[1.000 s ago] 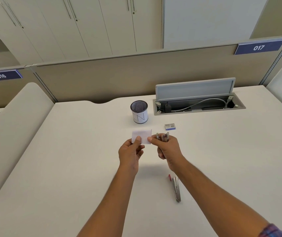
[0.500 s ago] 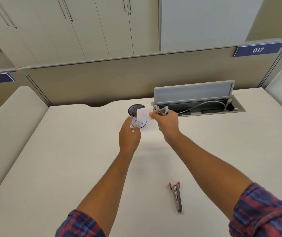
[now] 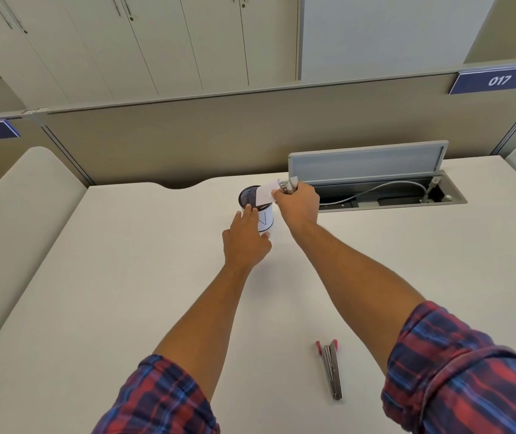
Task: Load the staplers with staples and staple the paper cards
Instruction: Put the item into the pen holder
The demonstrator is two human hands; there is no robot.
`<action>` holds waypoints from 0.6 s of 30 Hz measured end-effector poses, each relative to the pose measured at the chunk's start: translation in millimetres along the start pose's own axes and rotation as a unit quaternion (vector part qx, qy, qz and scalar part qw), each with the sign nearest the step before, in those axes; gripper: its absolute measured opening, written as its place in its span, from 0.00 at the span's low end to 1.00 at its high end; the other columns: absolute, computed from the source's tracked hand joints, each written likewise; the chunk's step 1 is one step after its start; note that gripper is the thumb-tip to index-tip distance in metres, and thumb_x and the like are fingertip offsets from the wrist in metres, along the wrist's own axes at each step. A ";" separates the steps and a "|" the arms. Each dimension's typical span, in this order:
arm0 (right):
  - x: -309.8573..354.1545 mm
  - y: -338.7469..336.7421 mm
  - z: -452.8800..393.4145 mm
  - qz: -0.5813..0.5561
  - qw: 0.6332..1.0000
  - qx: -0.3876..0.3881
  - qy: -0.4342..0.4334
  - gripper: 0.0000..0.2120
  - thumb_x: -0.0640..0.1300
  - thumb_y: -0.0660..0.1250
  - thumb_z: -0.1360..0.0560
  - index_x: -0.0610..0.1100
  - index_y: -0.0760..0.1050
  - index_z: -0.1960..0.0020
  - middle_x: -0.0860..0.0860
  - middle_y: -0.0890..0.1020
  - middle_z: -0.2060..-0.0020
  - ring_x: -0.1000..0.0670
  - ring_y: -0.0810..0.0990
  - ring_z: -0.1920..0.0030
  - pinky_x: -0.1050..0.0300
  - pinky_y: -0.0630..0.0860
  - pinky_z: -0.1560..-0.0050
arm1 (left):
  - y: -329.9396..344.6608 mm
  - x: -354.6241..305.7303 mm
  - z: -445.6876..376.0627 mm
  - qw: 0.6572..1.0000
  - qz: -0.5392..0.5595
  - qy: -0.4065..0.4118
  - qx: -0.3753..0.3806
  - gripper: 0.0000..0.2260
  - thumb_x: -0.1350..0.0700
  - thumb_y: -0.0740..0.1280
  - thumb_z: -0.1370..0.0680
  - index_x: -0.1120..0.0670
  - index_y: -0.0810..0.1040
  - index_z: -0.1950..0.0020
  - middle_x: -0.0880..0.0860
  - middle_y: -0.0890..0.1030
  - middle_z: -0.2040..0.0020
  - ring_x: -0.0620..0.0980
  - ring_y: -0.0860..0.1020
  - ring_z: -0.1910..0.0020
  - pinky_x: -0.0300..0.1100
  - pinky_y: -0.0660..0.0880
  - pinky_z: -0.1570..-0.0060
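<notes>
My right hand grips a metal stapler and pinches a white paper card over the mouth of a round mesh cup. My left hand is at the cup's near side, fingers touching its rim and wall. A second stapler with red ends lies flat on the white desk near my right forearm. The staple box is hidden behind my right arm.
An open cable hatch with a raised grey lid and a cable sits in the desk right of the cup. A beige partition closes the desk's far edge. Curved white side panels flank the desk at left and right.
Both hands have reached away from me to the cup. The right hand carried the card and stapler up over the cup; the left hand let go of the card and touched the cup.
</notes>
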State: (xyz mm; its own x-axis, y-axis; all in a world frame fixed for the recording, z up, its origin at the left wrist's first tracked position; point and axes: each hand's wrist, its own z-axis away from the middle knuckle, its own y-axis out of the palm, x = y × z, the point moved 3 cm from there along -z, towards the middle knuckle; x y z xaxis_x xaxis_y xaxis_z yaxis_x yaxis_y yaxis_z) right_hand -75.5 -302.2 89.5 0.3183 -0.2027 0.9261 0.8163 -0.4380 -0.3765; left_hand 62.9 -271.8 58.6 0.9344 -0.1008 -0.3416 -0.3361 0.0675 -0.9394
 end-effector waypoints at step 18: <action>4.5 2.3 14.6 0.032 0.996 0.081 -0.009 0.20 0.63 0.73 0.26 0.46 0.75 0.56 0.53 0.77 0.64 0.52 0.76 0.62 0.58 0.71 0.60 | -1.0 -9.1 6.6 0.997 0.066 0.007 -0.036 0.26 0.52 0.66 0.18 0.50 0.64 0.21 0.49 0.65 0.20 0.53 0.61 0.20 0.54 0.64 0.27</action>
State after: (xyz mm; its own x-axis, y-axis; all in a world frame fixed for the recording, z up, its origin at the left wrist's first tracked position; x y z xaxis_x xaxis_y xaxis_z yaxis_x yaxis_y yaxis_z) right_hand -65.2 -291.4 93.1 0.3796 -0.2104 0.9009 0.8605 -0.2775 -0.4273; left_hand 55.5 -264.4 62.8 0.8798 -0.1093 -0.4626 -0.4644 0.0099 -0.8856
